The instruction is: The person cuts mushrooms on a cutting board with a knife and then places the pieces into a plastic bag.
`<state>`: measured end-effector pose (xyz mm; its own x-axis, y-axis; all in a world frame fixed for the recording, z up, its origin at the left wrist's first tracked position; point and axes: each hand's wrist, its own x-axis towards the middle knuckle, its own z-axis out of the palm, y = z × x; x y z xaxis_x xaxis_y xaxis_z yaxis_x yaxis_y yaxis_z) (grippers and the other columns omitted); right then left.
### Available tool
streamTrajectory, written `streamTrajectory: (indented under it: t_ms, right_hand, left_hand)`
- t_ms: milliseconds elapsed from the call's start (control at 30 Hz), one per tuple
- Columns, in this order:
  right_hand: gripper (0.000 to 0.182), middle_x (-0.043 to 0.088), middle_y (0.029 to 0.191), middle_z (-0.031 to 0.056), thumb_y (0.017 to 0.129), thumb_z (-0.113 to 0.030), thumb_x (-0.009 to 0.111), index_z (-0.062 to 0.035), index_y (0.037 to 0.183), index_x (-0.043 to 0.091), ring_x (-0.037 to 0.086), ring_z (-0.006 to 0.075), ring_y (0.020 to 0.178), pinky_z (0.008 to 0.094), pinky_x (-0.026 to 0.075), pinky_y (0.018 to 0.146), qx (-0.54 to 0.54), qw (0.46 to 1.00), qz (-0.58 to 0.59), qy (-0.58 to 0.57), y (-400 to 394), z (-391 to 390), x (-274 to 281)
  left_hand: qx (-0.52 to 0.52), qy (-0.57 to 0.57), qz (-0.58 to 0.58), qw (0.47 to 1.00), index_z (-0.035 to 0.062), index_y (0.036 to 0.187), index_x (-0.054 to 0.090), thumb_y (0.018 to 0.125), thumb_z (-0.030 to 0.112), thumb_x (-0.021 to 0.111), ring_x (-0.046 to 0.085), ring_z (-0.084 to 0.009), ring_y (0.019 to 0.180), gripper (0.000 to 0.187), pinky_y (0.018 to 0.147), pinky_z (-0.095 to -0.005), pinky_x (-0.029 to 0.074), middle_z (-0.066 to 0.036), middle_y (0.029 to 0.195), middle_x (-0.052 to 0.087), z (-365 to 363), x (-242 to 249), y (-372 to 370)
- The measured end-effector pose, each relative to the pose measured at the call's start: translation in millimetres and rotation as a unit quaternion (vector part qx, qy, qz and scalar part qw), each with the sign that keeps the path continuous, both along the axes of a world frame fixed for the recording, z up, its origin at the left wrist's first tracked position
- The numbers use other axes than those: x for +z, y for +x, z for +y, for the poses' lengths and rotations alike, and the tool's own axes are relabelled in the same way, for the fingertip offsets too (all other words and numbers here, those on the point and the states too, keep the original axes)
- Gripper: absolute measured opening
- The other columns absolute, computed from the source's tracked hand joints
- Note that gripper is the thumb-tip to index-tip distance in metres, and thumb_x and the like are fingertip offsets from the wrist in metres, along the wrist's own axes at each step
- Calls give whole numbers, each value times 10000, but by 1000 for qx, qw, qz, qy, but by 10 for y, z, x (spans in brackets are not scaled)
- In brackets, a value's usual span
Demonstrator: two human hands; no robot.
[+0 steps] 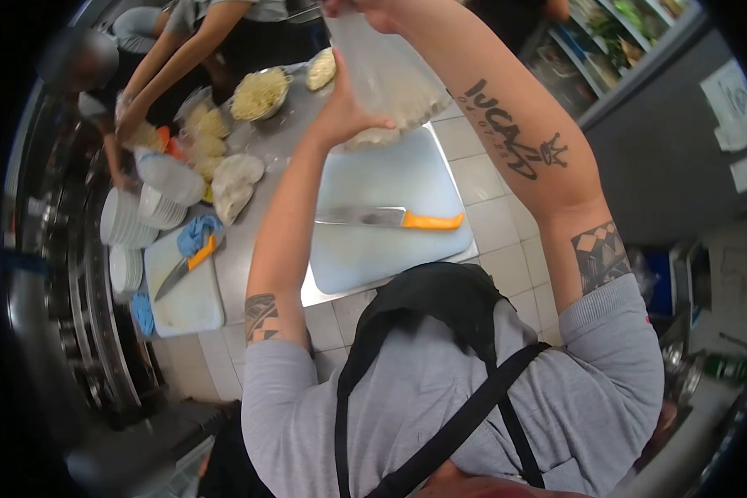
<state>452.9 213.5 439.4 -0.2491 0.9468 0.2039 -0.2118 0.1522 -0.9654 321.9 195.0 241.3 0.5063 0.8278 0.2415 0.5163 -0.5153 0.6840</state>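
Note:
A clear plastic bag (390, 79) with pale, whitish contents at its bottom hangs above the far end of a light blue cutting board (373, 257). High at the frame's top edge, my right hand (378, 12) is closed on the bag's upper part; some fingers are cut off or blurred. My left hand (344, 116) holds the bag's lower left side, thumb across its front and other fingers partly hidden. Lying on the board below is a knife (373, 217) with an orange handle, its blade pointing left.
Left on the steel table (257, 199) are a bowl of pale shreds (260, 93), a crumpled bag (236, 183), stacked white bowls (126, 220) and a second board (199, 303) with a knife (187, 264) and blue cloth (199, 235). A co-worker's arms (174, 62) reach in at upper left. Shelves (606, 41) stand upper right.

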Motion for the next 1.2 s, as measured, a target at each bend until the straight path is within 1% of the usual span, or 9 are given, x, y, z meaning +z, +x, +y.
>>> streamTrajectory:
  t_ms: [133,233,467,600,700,767,1033,1067,1200]
  right_hand:
    - [251,629,650,69,855,-216,701,-31,690,661,572,155,553,320,417,495,-78,972,-175,134,133,-1016,501]
    - [276,664,673,105,835,-225,696,8,687,683,616,183,601,345,460,556,-127,945,-293,75,124,-1450,702]
    - [406,763,917,169,810,-413,747,-30,940,783,731,253,814,379,580,760,-205,854,-471,82,664,-2381,690]
    - [425,750,897,207,847,-391,675,14,966,721,743,391,839,469,601,782,-252,785,-543,160,789,-2939,-67]
    - [455,735,833,177,852,-430,685,15,947,683,730,408,813,476,595,773,-266,762,-578,120,1072,-3448,-333]
    - [444,726,815,183,851,-431,687,12,868,670,727,408,807,482,587,770,-299,769,-559,89,1436,-3740,-288]
    - [417,706,784,200,853,-398,751,12,805,692,704,371,773,452,554,760,-442,777,-448,-32,3091,-5223,-569]
    - [411,706,783,195,854,-392,767,12,821,701,706,355,771,438,556,761,-462,779,-423,-37,3255,-5387,-693]
    - [348,713,793,123,895,-335,796,5,875,723,685,208,772,369,549,749,-534,773,-323,-114,3985,-5986,-986]
  left_hand:
    - [-83,-71,-247,963,8,1615,255,675,426,975,410,-374,1482,1255,1209,-420,352,-220,1636,368,-235,160,858]
    - [-173,-177,-213,945,5,1413,544,723,411,949,514,-332,1393,897,1161,-439,390,-182,1485,568,-772,728,1228]
    - [-349,282,-308,839,51,1551,454,997,202,704,404,-243,1484,626,1269,-404,275,-108,1581,480,-1233,414,2744]
    - [-428,-121,-444,778,50,1506,485,986,62,661,633,-234,1236,549,1073,-388,512,-156,1365,646,-2132,634,3429]
    - [-355,-89,-389,845,63,1523,464,958,72,690,660,-219,1135,609,1012,-382,536,-144,1257,681,-2739,655,3865]
    - [-435,-151,-412,786,62,1484,510,933,125,736,681,-201,977,599,899,-345,549,-113,1079,721,-3311,490,4132]
    - [-432,-34,-310,846,58,1265,658,912,265,828,677,-203,956,443,846,-363,542,-93,1009,727,-4578,-1000,5447]
    - [-380,205,-145,891,72,1278,665,954,288,768,674,-222,1013,402,886,-371,532,-97,1007,718,-4390,-1618,5931]
    - [-489,149,9,859,51,1189,689,922,387,751,706,-274,1031,434,909,-410,552,-163,1051,730,-4318,-2288,6108]
